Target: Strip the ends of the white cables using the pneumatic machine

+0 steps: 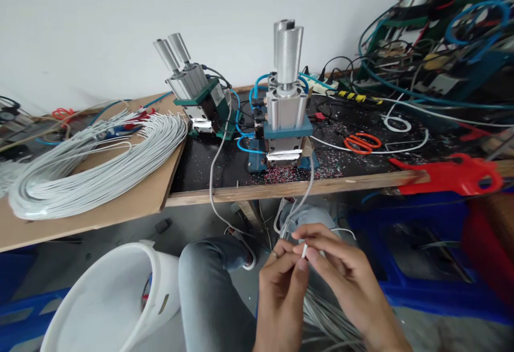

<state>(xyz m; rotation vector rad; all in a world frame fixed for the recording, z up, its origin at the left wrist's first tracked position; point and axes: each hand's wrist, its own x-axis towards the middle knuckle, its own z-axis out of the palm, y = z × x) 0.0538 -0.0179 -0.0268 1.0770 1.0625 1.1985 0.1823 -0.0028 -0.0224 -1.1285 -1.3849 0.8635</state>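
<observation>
White cable end (304,251), slim, straight, slightly tilted, only partly visible

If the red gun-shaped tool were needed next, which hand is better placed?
Likely the right hand: it's nearer the red tool than the left hand is, though both are at a white piece.

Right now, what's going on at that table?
Someone's left hand and right hand meet in front of the table, pinching a small white piece together. Pale cables show below them. Ahead stand two metal machines, neither being touched. A big coil of white cable lies on cardboard to the left.
</observation>
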